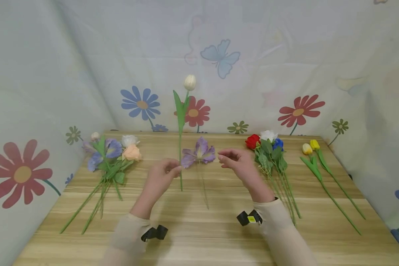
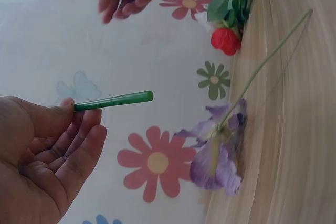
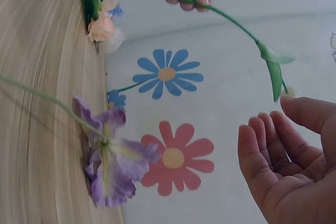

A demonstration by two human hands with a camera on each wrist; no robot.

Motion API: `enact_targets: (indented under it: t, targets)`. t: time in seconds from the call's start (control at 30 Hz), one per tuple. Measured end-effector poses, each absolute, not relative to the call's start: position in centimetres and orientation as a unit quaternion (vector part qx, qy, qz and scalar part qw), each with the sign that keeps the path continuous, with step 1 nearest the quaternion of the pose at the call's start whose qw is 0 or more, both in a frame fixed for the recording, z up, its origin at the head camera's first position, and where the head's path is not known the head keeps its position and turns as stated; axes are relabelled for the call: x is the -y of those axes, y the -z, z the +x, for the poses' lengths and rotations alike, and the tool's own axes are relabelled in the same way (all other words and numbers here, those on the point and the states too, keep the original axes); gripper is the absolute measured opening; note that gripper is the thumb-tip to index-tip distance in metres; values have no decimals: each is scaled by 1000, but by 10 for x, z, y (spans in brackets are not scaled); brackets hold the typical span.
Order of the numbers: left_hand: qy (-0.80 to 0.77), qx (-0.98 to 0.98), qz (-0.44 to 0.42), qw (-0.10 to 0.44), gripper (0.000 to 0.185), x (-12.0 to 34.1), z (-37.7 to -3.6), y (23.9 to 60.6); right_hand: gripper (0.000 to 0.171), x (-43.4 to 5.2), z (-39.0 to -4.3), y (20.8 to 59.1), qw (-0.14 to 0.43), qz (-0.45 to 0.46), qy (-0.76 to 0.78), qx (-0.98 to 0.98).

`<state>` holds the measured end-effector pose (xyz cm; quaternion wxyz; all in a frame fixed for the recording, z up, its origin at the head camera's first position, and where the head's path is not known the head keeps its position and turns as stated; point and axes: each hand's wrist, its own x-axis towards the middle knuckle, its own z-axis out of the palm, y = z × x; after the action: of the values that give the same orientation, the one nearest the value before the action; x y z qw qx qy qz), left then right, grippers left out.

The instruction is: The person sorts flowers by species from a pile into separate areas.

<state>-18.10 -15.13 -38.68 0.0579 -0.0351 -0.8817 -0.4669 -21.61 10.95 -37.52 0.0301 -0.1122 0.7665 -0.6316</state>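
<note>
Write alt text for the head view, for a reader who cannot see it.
A left hand holds a white tulip upright by its stem over a wooden table; the right hand hovers open beside it. A purple flower lies between them, more flowers at both sides.

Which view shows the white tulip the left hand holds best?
The head view: the whole white tulip, bloom to stem end, stands upright, pinched in the left hand. The left wrist view shows only its stem end; the right wrist view shows stem, leaf and a blurred bloom.
</note>
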Motion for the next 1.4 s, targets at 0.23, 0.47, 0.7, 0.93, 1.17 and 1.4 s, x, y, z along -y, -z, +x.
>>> enact_targets:
  t: [0.23,0.47,0.7,0.93,1.17,1.4]
  targets:
    - [490,869,-49,49,17,126,-183,393,31,-89,-213,372,43,-124,639,-758]
    - [516,852,-77,49,11,108,-182,397,34,-75,-210,371,57,-138,650,-745]
    - [513,854,-81,37,13,99,-179,398,37,-69,-208,371,58,-130,661,-737]
    - [517,851,-88,36,11,96,-179,399,33,-67,-208,372,55,-121,659,-740]
    - [515,852,-89,31,12,94,-179,400,30,-67,-208,372,51,-123,660,-739]
    - [514,853,-92,26,14,93,-179,401,30,-69,-208,373,41,-127,655,-743]
